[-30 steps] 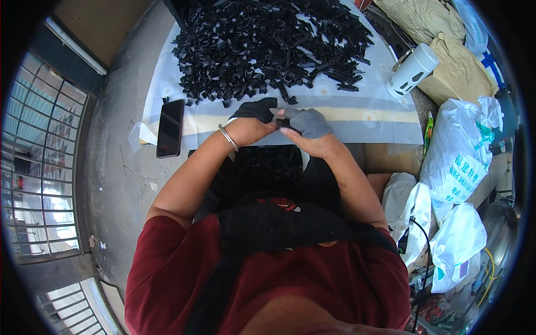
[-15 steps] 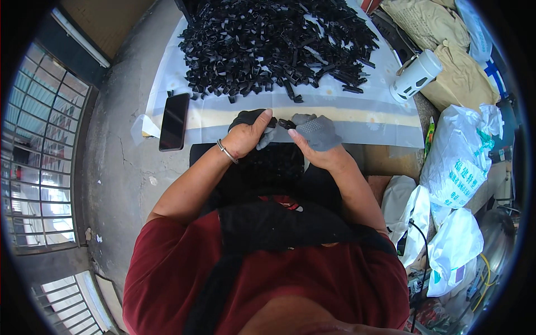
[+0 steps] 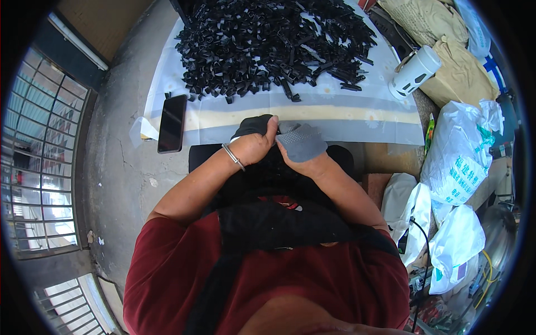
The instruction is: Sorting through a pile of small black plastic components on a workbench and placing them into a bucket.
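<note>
My left hand (image 3: 252, 144), in a dark glove that leaves the thumb bare, is closed just off the table's near edge. Against it presses my right hand (image 3: 302, 143), closed too, in a grey dotted glove with a bare thumb. The small black plastic pieces pinched between them are almost wholly hidden by the fingers and thumbs. Beyond my hands, a large heap of black plastic pieces (image 3: 251, 50) covers the far part of the table, some short and bent, others long and narrow.
A flower-patterned cover lies on the table (image 3: 346, 120). At its left edge rests a black phone (image 3: 172, 124); a white bottle (image 3: 415, 72) stands at the right. Brown sacks (image 3: 460, 72) and white plastic bags (image 3: 455, 156) crowd the right side. A barred window (image 3: 42, 151) is at far left.
My hands have come together, the right moving left and slightly nearer me. The black piece that showed at the right hand's fingertips is now covered.
</note>
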`<state>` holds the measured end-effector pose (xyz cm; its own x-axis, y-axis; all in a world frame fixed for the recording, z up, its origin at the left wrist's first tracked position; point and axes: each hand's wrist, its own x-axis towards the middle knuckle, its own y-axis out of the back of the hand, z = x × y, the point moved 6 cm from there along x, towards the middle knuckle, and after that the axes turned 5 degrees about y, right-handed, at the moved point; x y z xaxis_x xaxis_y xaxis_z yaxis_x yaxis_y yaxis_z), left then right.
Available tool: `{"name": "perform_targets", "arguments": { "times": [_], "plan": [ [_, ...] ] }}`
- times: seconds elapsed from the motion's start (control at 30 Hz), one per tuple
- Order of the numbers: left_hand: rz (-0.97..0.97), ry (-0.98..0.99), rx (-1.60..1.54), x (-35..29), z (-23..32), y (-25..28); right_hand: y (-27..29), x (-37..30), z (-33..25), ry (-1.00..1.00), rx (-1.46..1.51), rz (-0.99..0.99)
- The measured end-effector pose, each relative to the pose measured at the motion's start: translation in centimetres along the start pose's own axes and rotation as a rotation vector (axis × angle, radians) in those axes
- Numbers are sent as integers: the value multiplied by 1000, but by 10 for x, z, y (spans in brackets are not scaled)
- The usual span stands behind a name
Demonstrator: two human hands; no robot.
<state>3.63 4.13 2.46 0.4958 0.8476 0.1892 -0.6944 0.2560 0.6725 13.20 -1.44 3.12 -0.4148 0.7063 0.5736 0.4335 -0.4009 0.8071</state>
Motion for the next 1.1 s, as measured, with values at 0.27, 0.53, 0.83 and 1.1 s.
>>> {"name": "perform_targets", "arguments": {
  "times": [0.27, 0.53, 0.83, 1.1],
  "plan": [
    [-276, -23, 453, 13, -6, 6, 9, 11, 50, -323, 142, -412],
    [-112, -80, 575, 88, 1, -50, 10, 27, 130, -354, -179, -283],
    [-15, -203, 446, 54, -9, -43, -32, 56, 106, -112, -47, -366],
    [14, -212, 356, 39, -26, -10, -10, 29, 86, -104, -270, -229]
  ]
}}
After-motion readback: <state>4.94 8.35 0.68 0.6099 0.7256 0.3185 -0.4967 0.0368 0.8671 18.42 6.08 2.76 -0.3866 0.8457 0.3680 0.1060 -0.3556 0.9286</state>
